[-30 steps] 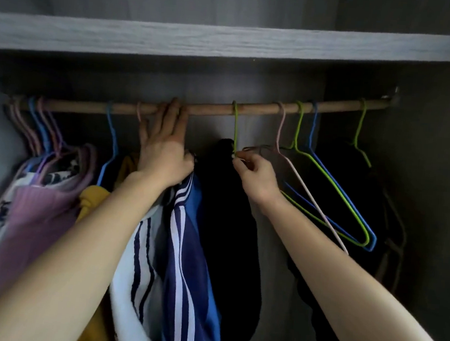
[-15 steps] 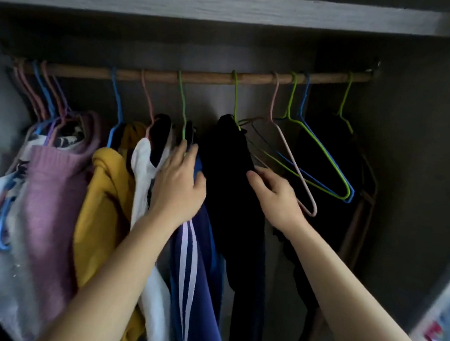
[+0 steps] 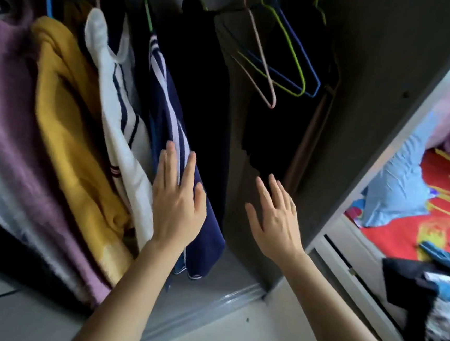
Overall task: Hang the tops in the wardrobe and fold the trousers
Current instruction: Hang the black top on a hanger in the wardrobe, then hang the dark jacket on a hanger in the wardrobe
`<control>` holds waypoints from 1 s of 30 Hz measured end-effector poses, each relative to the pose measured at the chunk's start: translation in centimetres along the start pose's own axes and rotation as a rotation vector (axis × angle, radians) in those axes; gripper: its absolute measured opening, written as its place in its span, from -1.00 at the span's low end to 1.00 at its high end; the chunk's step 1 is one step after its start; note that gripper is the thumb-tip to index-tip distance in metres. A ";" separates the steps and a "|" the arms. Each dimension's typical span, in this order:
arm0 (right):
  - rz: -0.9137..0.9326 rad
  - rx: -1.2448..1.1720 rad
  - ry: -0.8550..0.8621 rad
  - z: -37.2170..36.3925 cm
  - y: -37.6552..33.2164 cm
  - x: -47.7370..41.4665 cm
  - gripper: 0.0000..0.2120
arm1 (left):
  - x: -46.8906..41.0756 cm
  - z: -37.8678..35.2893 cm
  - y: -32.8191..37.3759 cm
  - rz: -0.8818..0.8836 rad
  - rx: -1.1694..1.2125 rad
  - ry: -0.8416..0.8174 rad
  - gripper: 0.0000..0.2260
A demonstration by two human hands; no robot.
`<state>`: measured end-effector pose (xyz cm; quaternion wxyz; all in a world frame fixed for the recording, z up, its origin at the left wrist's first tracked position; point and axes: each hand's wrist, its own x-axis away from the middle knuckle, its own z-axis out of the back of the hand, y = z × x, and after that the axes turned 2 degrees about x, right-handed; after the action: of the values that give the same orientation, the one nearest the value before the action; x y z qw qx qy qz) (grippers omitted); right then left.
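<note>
Wardrobe [image 3: 363, 73] | navy top [image 3: 173, 127] hangs vertically | left hand [image 3: 177, 204] flat against it

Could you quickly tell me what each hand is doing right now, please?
Left hand: open, fingers flat against the navy striped top, holding nothing.
Right hand: open, fingers spread, empty, touching nothing.

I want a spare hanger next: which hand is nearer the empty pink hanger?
Right. The right hand hangs open just below the empty pink hanger, slightly to its right. The left hand lies farther left, flat against the navy striped top.
</note>
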<state>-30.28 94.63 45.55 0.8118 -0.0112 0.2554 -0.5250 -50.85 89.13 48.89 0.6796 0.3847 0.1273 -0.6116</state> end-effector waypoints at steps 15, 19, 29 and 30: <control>-0.572 0.306 0.157 20.0 29.8 26.3 -0.34 | 10.7 -13.9 35.7 -0.430 0.284 -0.385 -0.43; -0.775 0.385 0.207 25.5 37.6 36.5 -0.32 | 16.8 -17.8 48.2 -0.589 0.358 -0.547 -0.39; -1.120 0.345 0.133 27.6 49.8 46.9 -0.22 | 24.2 -26.8 63.9 -0.813 0.312 -0.824 -0.38; -1.140 0.332 0.116 27.1 51.0 46.8 -0.22 | 24.1 -28.3 64.6 -0.817 0.304 -0.842 -0.38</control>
<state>39.37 70.61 35.66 0.3774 0.0092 0.1675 -0.9107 22.86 87.81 38.08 0.3191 0.1223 -0.1041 -0.9340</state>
